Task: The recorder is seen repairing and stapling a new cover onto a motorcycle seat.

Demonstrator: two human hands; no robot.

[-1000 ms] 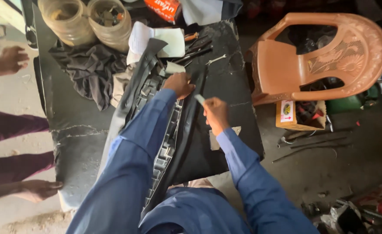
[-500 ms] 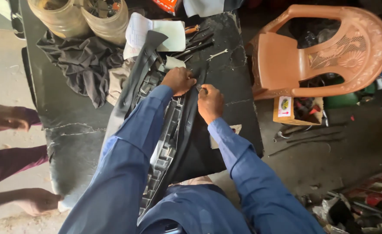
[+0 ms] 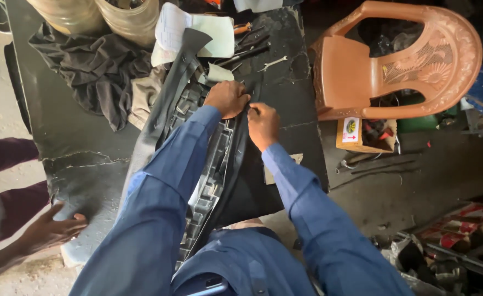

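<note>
A long black plastic panel (image 3: 167, 104) with a ribbed grey inner side lies lengthwise on the dark worktable (image 3: 61, 126), running from the papers down to my lap. My left hand (image 3: 228, 98) rests closed on the panel's upper part near its right edge. My right hand (image 3: 263, 125) is just beside it, fingers pinched at the panel's thin black edge strip (image 3: 236, 164). Whether a small tool sits in the right hand is hidden. Both arms wear blue sleeves.
A dark cloth (image 3: 96, 77), two clear plastic jars (image 3: 126, 19), papers (image 3: 189, 33) and loose wrenches (image 3: 271, 63) lie at the table's far end. An orange plastic chair (image 3: 395, 71) stands right, a small carton (image 3: 362, 134) under it. Another person's hand (image 3: 52, 230) rests at the table's left edge.
My right hand has moved up along the panel's edge until it sits next to my left hand. The other person's hand has come onto the table's near left edge.
</note>
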